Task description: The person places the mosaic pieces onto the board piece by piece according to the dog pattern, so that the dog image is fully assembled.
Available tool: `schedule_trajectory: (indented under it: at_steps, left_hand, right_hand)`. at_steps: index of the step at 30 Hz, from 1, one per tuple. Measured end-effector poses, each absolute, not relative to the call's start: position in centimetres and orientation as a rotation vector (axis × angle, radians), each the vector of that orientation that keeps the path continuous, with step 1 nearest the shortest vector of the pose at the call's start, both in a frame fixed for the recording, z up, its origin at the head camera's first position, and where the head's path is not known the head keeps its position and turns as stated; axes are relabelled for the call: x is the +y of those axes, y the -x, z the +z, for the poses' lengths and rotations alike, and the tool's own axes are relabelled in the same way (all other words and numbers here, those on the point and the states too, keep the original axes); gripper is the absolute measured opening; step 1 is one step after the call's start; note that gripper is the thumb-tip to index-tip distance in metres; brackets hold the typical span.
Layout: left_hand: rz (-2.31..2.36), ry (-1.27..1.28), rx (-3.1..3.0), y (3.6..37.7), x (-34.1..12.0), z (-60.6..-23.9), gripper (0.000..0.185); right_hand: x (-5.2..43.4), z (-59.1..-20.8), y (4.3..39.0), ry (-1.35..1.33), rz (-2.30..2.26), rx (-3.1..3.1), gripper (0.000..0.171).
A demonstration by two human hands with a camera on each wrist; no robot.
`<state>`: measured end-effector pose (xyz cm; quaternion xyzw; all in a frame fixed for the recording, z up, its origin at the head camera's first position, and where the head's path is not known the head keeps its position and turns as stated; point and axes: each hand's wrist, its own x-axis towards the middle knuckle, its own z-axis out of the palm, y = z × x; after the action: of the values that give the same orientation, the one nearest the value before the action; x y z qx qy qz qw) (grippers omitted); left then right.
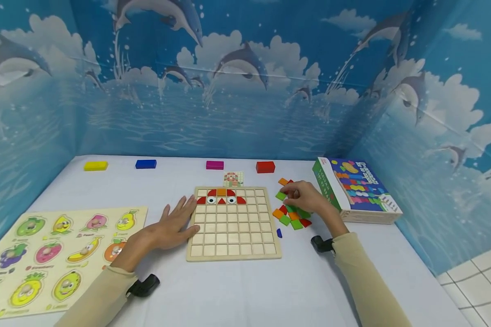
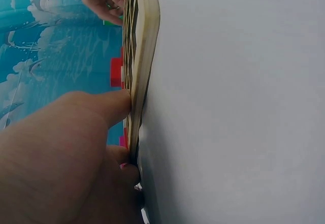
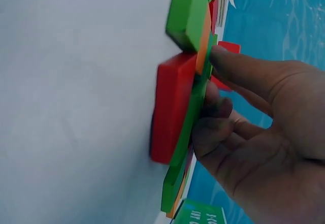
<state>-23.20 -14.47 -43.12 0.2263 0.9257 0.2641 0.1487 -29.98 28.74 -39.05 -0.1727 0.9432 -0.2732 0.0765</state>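
Note:
A square wooden grid board (image 1: 233, 250) lies in the middle of the table. Red, orange and eye-marked tiles (image 1: 222, 200) fill part of its two far rows. My left hand (image 1: 169, 229) rests against the board's left edge, fingers spread; the left wrist view shows the thumb (image 2: 114, 104) touching the rim. To the right of the board, my right hand (image 1: 304, 195) reaches into a loose pile of green, orange and red tiles (image 1: 296, 224). Its fingers are loosely bent and touch green tiles (image 3: 190, 117) beside a red tile (image 3: 172, 107); no lifted tile shows.
Behind the board stands a small pattern card (image 1: 233, 179). Yellow (image 1: 96, 166), blue (image 1: 146, 164), magenta (image 1: 214, 165) and red (image 1: 265, 167) blocks line the back. A fruit puzzle board (image 1: 69, 240) lies left, a game box (image 1: 358, 190) right. One blue piece (image 1: 279, 233) sits by the board.

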Motion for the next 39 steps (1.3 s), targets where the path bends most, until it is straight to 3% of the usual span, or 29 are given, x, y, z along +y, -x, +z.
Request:
schedule_trajectory:
  at_steps: [8,17,28,39]
  left_hand:
    - [0.775,-0.670,2.653,23.0,-14.5,-42.9,0.084]
    - [0.836,-0.718,2.636,22.9,-14.8,-42.4,0.089]
    - [0.753,-0.669,2.650,23.2,-14.6,-43.0,0.085]
    - [0.766,-0.676,2.653,23.2,-14.5,-43.1,0.086]
  right_hand:
    - [27.9,-39.2,29.9,0.430,-0.851,2.841,0.022]
    - [27.4,-38.6,29.8,0.324,-0.835,2.849,0.022]
    - [27.8,-38.5,29.3,0.419,-0.964,2.894,0.009]
    - [23.3,-36.9,27.1,0.647,-1.151,2.733,0.007]
